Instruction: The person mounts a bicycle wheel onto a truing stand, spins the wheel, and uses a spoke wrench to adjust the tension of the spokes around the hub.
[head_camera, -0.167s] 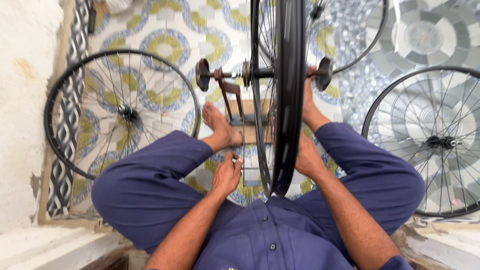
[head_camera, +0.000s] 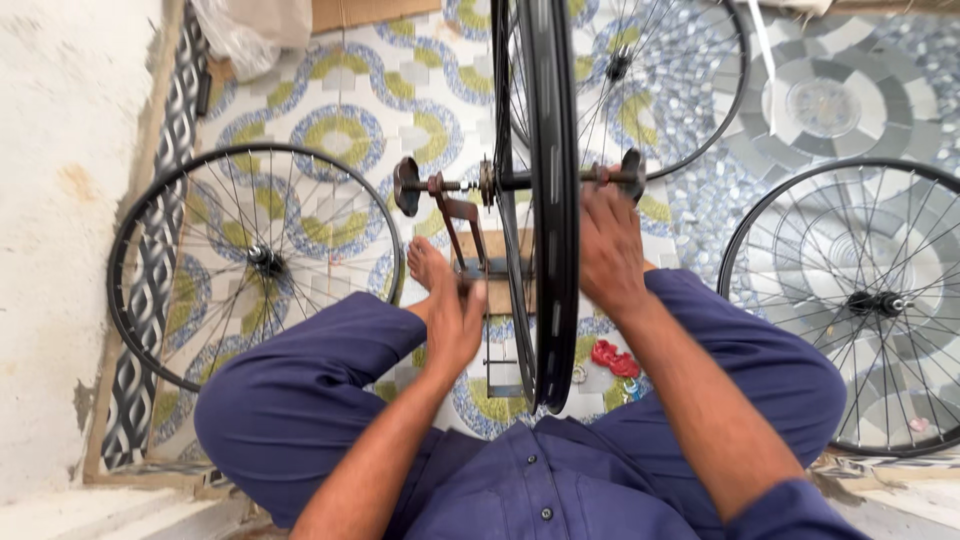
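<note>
Patterned tile floor (head_camera: 350, 90) w/ blue, yellow and grey circle motifs fills the view; pale rough wall (head_camera: 60, 200) runs down the left side. Person sits cross-legged in dark blue clothes, seen from above, so lap and lower legs mostly hide the floor under them.

Black bicycle wheel (head_camera: 550, 200) stands upright, edge-on to the camera, mounted on a rusty truing stand (head_camera: 465, 235); its top is cut off by the frame edge and its bottom ends near the person's shirt. Axle sticks out both sides w/ a round knob at the left end.

Right hand (head_camera: 610, 250) rests on the right side of the wheel by the axle, fingers curled over it; whether they're really gripping it or just lying on it is hard to tell, since fingertips are hidden behind the rim. Left hand (head_camera: 455, 320) is at the left of the rim near the stand base, fingers bent downward, tips out of sight, so can't say if they're clamped on anything. Bare foot (head_camera: 430, 265) lies just beyond that hand, against the stand.

Three more wheels lie flat on the floor: one at left (head_camera: 135, 240), one at right (head_camera: 760, 215) partly cut off, one at top (head_camera: 735, 90) partly hidden by the upright rim. Small red item (head_camera: 612, 357) sits between the knees, too small to identify. Plastic bag (head_camera: 250, 30) at top left, cropped.
</note>
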